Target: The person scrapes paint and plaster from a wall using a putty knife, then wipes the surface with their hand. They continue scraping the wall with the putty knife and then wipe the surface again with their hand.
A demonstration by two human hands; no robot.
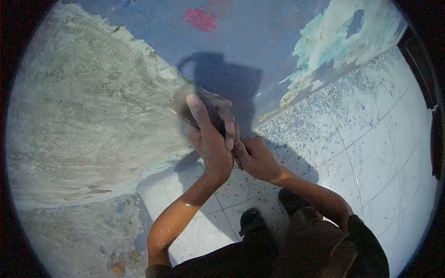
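Both my hands are together at the wall, on a dark, flat scraper (183, 104) whose wide end lies at the border between bare grey plaster and blue paint. My left hand (211, 132) presses on the blade part, its thumb stretched up along one side and its fingers bent over the other. Just below and to the right, my right hand (257, 159) is closed around the tool's lower end, which its fingers mostly hide. The blue painted wall (162, 34) carries a pink patch (200, 19), and the scraped grey plaster (97, 106) spreads to the left.
Paint flakes (306, 134) litter the white tiled floor (384, 176) and gather along the wall's foot. Pale green and white patches (320, 41) show at upper right. My dark shoes (252, 220) stand close to the wall. A dark object (419, 69) edges the far right.
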